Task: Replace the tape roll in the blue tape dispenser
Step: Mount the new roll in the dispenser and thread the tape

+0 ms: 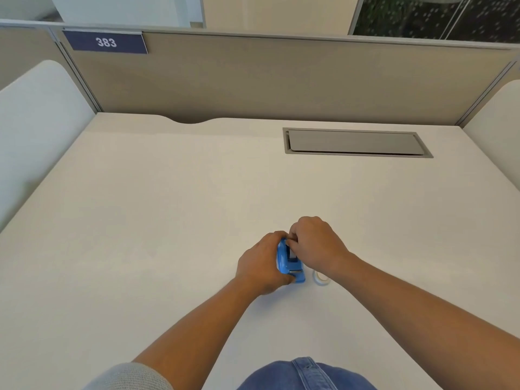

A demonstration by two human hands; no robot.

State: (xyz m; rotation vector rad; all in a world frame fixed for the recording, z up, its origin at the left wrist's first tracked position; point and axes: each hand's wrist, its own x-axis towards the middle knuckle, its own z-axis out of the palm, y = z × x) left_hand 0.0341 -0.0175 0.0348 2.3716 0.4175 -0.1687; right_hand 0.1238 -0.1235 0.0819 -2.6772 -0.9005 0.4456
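The blue tape dispenser [289,263] stands on the white desk [168,206], its cutter end toward me. My left hand [260,263] wraps around its left side and holds it. My right hand [315,246] reaches over the top from the right, its fingertips curled into the roll slot; what they pinch is hidden. A small clear tape roll [321,278] lies flat on the desk just right of the dispenser, partly under my right wrist.
A grey cable hatch [356,142] is set into the desk at the far right. Beige partition panels [281,80] close the back, with a sign reading 383 [105,42]. White side dividers stand at left and right.
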